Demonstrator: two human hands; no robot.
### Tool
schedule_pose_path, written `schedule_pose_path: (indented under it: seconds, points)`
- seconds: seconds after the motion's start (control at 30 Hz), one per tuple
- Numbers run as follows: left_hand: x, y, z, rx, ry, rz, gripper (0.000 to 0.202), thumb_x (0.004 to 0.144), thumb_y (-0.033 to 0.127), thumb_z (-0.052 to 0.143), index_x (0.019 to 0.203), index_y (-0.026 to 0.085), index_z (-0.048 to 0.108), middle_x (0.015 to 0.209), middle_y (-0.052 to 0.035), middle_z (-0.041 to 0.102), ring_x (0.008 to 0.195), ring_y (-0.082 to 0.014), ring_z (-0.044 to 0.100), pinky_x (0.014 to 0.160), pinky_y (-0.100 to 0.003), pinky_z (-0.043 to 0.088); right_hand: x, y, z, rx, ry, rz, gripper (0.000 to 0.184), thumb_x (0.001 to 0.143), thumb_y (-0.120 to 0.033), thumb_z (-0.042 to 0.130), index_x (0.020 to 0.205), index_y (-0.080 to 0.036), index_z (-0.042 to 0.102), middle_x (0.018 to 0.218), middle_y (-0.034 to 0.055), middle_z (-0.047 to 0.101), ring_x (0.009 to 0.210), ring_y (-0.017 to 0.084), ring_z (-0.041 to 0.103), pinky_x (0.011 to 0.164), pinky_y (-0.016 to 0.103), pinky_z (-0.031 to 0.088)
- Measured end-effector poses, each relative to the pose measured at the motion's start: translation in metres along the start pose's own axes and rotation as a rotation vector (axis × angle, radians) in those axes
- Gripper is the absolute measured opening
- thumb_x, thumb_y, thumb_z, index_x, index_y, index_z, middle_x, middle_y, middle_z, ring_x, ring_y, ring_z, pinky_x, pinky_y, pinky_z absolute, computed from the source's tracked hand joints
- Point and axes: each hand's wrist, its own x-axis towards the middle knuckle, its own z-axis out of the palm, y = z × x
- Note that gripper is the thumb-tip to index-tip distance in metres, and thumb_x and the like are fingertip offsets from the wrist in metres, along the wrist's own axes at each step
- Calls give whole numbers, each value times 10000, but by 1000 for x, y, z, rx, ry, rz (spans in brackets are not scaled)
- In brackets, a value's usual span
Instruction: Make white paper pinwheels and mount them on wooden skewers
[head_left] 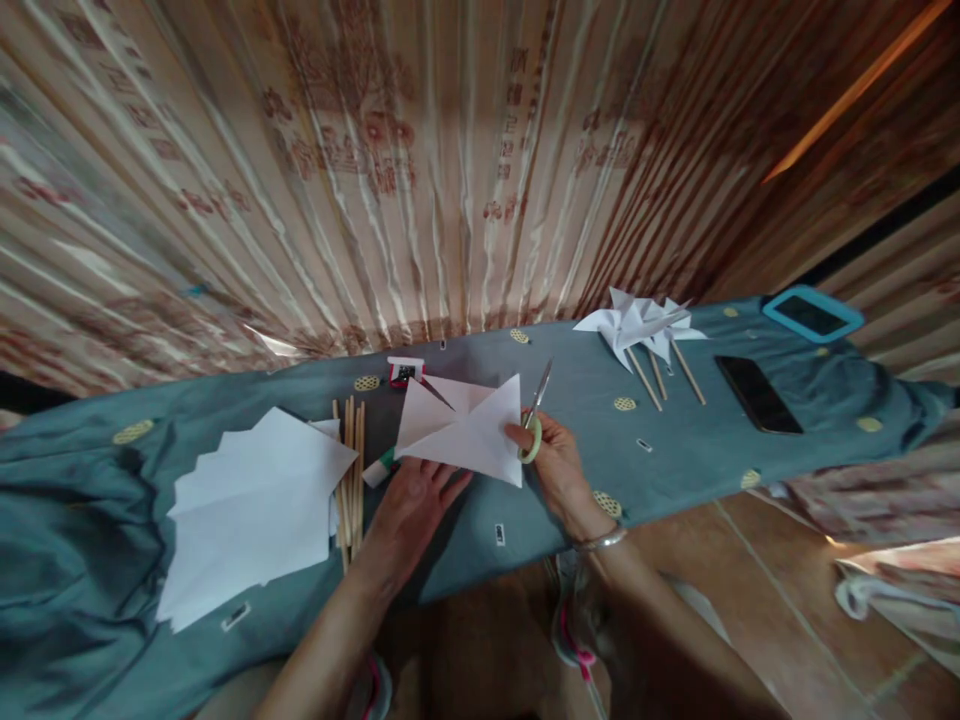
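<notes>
- Right hand [559,465]: closed around the pale green handle of the scissors [537,405], with the blades pointing up and away. The thumb tip rests at the right-hand corner of the paper.
- Blades: they look nearly closed and lie just beside the sheet's right edge. I cannot tell whether they are biting into it.
- Left hand [416,500]: lies flat and relaxed with fingers spread, gripping nothing. It rests on the cloth at the lower edge of the sheet, fingertips touching or just under it.
- Folded white paper [469,430]: a creased triangle-like shape lying on the table between the two hands, straight in front of the person.
- Step, as I judge it: the scissors are being lined up at the sheet's edge, and no cut is visible. A clean cut from here would need the left hand to pin the sheet and the blades to open at the edge.
- Just to the left: a bundle of wooden sticks [350,455], with a small green-and-white tube [380,468] beside them.
- Further left: a fanned stack of white sheets [255,510].
- Behind the sheet: a small red-and-white item [405,372], too small to identify.
- Far right: finished paper pinwheels [637,325] on sticks, a dark phone [757,393], and a blue-cased device [812,315].
- All of this sits on a grey-blue cloth [675,455] in front of a patterned curtain [375,150].
</notes>
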Motion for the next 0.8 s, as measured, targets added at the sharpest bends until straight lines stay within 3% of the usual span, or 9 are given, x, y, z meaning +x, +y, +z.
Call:
schedule_pose_path:
  seconds: [0.07, 0.13, 0.3, 0.4, 0.5, 0.63, 0.8]
  points:
    - [1, -4, 0, 56, 22, 22, 369, 699, 415, 760, 1026, 280, 655, 1297, -32, 603, 1255, -271, 507, 1065, -479, 401, -4, 3, 5, -34, -34, -7, 301, 528, -302, 838, 757, -195, 675, 632, -43, 676, 529, 104, 550, 545, 232, 448]
    - [2, -5, 2, 89, 115, 24, 409, 704, 390, 761, 1078, 275, 642, 1263, -49, 627, 1220, -278, 540, 1014, -451, 460, -8, 6, 10, -63, -73, -2, 318, 546, -309, 827, 798, -198, 670, 644, -43, 677, 531, 107, 553, 531, 231, 448]
    - [8, -4, 9, 51, 516, -3, 416, 681, 169, 745, 1082, 218, 645, 1079, -62, 715, 1027, -224, 663, 867, -325, 558, -14, 13, 17, -93, -92, 24, 376, 542, -314, 830, 855, -200, 656, 658, -39, 667, 541, 119, 563, 529, 242, 467]
    - [14, 4, 9, 28, 674, 23, 353, 695, 76, 684, 1030, 186, 656, 975, -56, 738, 901, -185, 695, 793, -284, 576, -15, 11, 20, -122, -79, 10, 390, 546, -347, 841, 860, -204, 659, 658, -35, 652, 561, 116, 557, 520, 233, 452]
    - [20, 19, 5, 47, 721, 169, 369, 675, 59, 689, 1022, 177, 652, 940, -49, 742, 866, -178, 697, 755, -269, 577, -20, 5, 20, -178, -159, 18, 387, 629, -435, 800, 911, -203, 672, 649, -17, 648, 577, 122, 565, 535, 240, 451]
    - [27, 41, -1, 71, 631, 351, 460, 632, 101, 735, 1070, 208, 639, 944, -30, 740, 962, -215, 685, 845, -324, 561, -27, -4, 14, -278, -410, 38, 431, 701, -529, 736, 962, -189, 688, 721, 21, 678, 633, 136, 585, 589, 252, 459]
    - [31, 51, -5, 131, 577, 396, 510, 595, 112, 755, 1072, 243, 630, 975, 0, 729, 1093, -238, 634, 894, -338, 535, -30, -11, 1, -556, -763, 113, 428, 751, -504, 702, 1058, -206, 693, 795, 14, 672, 618, 120, 533, 550, 231, 401]
